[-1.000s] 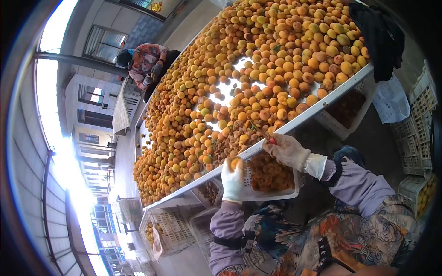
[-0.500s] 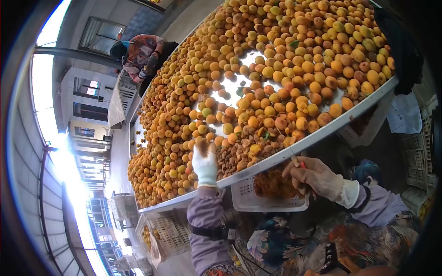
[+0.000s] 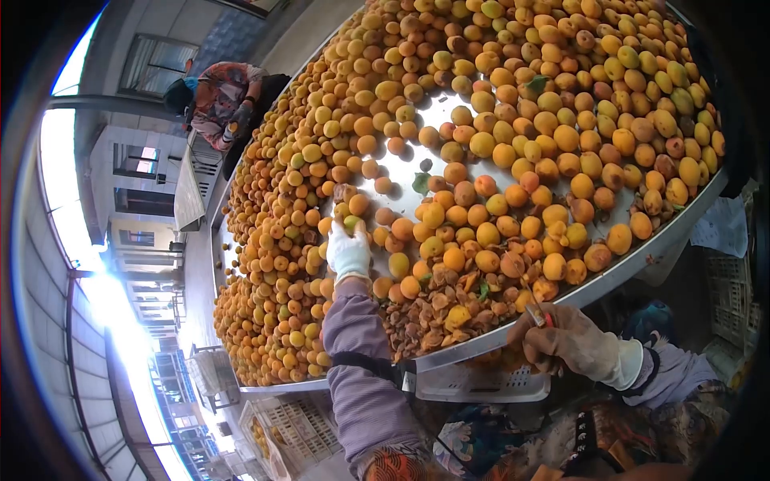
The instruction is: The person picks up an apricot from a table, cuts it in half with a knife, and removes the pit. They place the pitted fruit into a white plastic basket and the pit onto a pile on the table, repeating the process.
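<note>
My left hand (image 3: 349, 250), in a white glove, reaches into the heap of apricots (image 3: 293, 264). Its thumb and forefinger are spread on either side of a greenish-yellow apricot (image 3: 351, 223); a firm grip is not visible. My right hand (image 3: 565, 341), in a brown-stained glove, is closed around a small knife (image 3: 549, 319) with some red on its handle. It hovers at the near rim of the metal table (image 3: 473, 346). Between the hands lies a pile of brown, shrivelled apricot pieces (image 3: 425, 314).
A white plastic crate (image 3: 481, 386) sits below the table rim. Another crate (image 3: 301, 425) stands lower left, and stacked crates (image 3: 730, 297) stand at right. Across the table, a person (image 3: 224, 104) in a patterned jacket works at the far edge. A green leaf (image 3: 421, 183) lies on bare metal.
My left hand has moved from beside the brown pieces farther into the apricots. My right hand still holds the knife, now closer to the rim. The view has shifted slightly.
</note>
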A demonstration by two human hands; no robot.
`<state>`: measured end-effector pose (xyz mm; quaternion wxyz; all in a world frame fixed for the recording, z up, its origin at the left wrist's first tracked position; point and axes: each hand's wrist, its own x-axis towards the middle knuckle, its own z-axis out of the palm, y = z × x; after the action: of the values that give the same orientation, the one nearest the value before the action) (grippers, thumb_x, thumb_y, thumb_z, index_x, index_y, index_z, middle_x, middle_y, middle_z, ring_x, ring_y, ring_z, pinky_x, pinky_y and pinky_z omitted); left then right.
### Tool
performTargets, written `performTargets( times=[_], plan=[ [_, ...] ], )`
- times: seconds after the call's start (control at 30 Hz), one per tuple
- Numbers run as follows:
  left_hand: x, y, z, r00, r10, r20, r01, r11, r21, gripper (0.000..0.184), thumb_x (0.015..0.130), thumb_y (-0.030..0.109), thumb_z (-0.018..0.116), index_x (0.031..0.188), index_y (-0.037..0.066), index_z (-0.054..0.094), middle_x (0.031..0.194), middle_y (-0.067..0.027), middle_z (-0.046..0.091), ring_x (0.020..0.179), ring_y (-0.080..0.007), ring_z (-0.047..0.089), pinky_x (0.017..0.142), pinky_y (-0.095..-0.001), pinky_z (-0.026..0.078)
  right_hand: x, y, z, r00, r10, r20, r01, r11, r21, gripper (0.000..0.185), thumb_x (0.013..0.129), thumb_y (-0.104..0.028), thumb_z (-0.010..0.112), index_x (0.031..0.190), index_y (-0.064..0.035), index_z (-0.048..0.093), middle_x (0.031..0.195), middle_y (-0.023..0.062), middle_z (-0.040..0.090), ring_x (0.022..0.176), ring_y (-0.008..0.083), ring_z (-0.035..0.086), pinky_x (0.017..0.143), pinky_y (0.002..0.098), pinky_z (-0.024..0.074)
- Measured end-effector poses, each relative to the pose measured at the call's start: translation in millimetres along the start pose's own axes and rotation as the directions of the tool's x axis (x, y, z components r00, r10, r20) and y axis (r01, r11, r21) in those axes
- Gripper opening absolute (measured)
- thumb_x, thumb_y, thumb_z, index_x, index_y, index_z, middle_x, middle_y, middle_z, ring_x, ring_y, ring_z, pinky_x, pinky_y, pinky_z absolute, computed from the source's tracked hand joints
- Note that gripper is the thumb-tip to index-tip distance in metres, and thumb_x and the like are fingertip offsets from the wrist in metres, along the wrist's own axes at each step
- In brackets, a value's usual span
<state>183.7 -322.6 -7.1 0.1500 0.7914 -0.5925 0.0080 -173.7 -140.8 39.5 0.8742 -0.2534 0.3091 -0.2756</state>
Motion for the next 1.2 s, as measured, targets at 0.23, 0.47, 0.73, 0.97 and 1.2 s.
performTargets(
  times=[0.23,0.47,0.73,0.97,1.2],
  plan=[
    [17.0,13.1,13.6,0.984,-0.164,0.066,0.132,0.928,0.347,0.054,0.074,0.033,0.068,0.120,0.011,0.050,0.113,-0.0153,0.051,0.099,-0.0329,0.058,0.081,-0.0411,0.049,13.3,-12.3,-0.7,0.999,0.052,0.015,-0.053,0.998,0.042,0.032,0.089,-0.030,0.060,0.105,-0.0026,0.055,0.070,-0.0019,0.050,0.055,0.0054,0.044,0.050,0.0194,0.0387],
    [4.4,-0.1,11.2,0.998,-0.046,-0.043,0.038,0.985,-0.166,0.049,0.073,0.028,0.070,0.113,0.006,0.053,0.104,-0.0176,0.059,0.095,-0.0342,0.059,0.081,-0.0395,0.048,15.7,-13.4,-0.3,1.000,-0.017,0.017,0.019,0.992,-0.125,0.039,0.090,-0.037,0.052,0.105,-0.0009,0.055,0.069,0.0016,0.053,0.059,0.0080,0.051,0.054,0.0201,0.0413],
    [-94.2,6.4,-89.7,0.966,0.222,-0.130,-0.256,0.781,-0.570,0.035,0.092,0.017,0.055,0.122,0.000,0.048,0.104,-0.0098,0.057,0.085,-0.0162,0.059,0.074,-0.0257,0.049,13.8,-1.7,3.3,1.000,-0.014,-0.011,0.013,0.998,-0.065,0.026,0.091,-0.027,0.055,0.102,-0.0040,0.055,0.067,-0.0006,0.049,0.054,0.0059,0.047,0.047,0.0198,0.0388],
    [-228.7,-36.8,-127.2,0.925,-0.030,0.379,0.379,0.150,-0.913,0.052,0.089,0.034,0.057,0.124,-0.002,0.046,0.103,-0.0162,0.059,0.078,-0.0203,0.060,0.072,-0.0311,0.050,12.8,3.1,16.3,0.999,0.019,-0.035,-0.021,0.997,-0.076,0.023,0.091,-0.025,0.055,0.102,-0.0037,0.056,0.067,-0.0009,0.050,0.053,0.0060,0.046,0.046,0.0199,0.0362],
    [-320.8,-100.4,-102.9,0.762,-0.261,0.593,0.631,0.086,-0.771,0.045,0.093,0.029,0.052,0.127,0.000,0.047,0.102,-0.0106,0.060,0.072,-0.0150,0.061,0.069,-0.0266,0.051,19.2,18.3,20.9,1.000,-0.020,-0.020,0.016,0.986,-0.167,0.025,0.091,-0.027,0.054,0.102,-0.0055,0.056,0.068,-0.0012,0.052,0.052,0.0053,0.046,0.046,0.0193,0.0351]
  ],
)
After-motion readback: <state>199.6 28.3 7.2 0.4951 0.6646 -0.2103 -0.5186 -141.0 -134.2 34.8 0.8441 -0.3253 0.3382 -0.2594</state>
